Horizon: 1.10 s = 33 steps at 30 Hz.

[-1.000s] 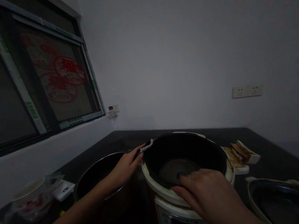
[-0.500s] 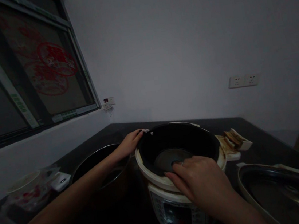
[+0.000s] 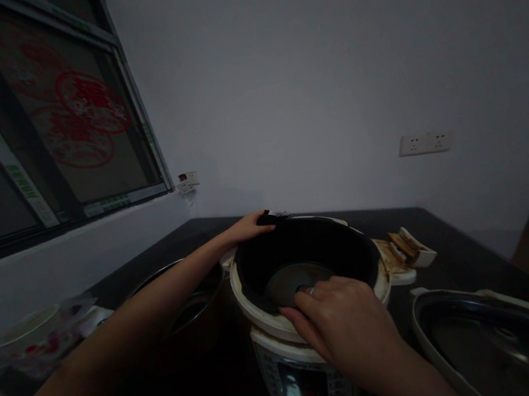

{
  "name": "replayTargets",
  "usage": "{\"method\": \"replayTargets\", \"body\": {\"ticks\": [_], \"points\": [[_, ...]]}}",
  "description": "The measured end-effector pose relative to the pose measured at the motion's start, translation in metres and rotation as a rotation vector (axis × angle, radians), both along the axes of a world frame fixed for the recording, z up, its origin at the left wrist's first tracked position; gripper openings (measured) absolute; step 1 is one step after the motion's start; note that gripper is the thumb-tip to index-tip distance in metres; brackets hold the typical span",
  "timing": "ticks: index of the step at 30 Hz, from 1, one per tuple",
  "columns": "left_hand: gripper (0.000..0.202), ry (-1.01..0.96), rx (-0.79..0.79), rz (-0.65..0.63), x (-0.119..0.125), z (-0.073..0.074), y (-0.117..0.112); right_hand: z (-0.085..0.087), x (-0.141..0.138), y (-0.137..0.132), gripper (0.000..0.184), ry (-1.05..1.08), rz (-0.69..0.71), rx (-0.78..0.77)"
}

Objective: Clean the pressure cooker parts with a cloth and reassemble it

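Observation:
A white electric cooker stands open on the dark counter, its black inside showing. My left hand reaches to the far left of its rim, fingers pressed on a small cloth that is hard to make out in the dim light. My right hand lies on the near rim with the fingers curled over the edge into the cooker.
A metal inner pot stands just left of the cooker, under my left forearm. The cooker's lid lies at the right. A small stained white cup hangs at the cooker's right side. A bagged bowl sits far left below the window.
My left hand has slid along the rim from the left side toward the back. My right hand stays on the near rim. The view has shifted slightly to the right.

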<state>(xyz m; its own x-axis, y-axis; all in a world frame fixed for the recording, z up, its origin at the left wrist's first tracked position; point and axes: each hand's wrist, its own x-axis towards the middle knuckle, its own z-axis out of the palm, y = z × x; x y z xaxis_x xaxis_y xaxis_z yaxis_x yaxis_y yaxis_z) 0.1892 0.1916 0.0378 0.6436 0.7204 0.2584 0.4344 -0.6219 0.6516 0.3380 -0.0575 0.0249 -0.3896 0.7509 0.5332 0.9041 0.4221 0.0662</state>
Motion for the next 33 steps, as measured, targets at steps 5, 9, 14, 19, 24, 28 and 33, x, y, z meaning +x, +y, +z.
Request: {"method": "replayTargets", "body": {"ticks": [5,9,14,19,24,28,33], "points": [[0.047,0.069,-0.048,-0.042,0.006,-0.001,0.012,-0.001,0.000,0.000,0.031,0.007,-0.001,0.000],[0.038,0.161,0.007,-0.142,0.036,0.007,0.017,-0.001,-0.001,0.000,0.030,0.013,-0.013,-0.028],[0.032,0.251,0.087,-0.333,0.090,0.016,0.011,-0.001,-0.002,0.001,0.025,0.023,-0.016,-0.041],[0.037,0.305,0.148,-0.488,0.132,0.013,-0.007,-0.004,-0.001,0.002,0.024,0.032,0.008,-0.009],[0.036,0.285,0.199,-0.680,0.147,0.011,-0.028,-0.003,-0.001,0.001,0.028,0.029,0.019,-0.018],[0.038,0.293,0.205,-0.744,0.135,0.016,-0.018,-0.001,-0.001,0.000,0.030,0.032,0.018,-0.037],[0.039,0.290,0.209,-0.676,0.120,0.018,0.007,0.000,-0.001,-0.002,0.031,0.029,0.008,-0.057]]}}
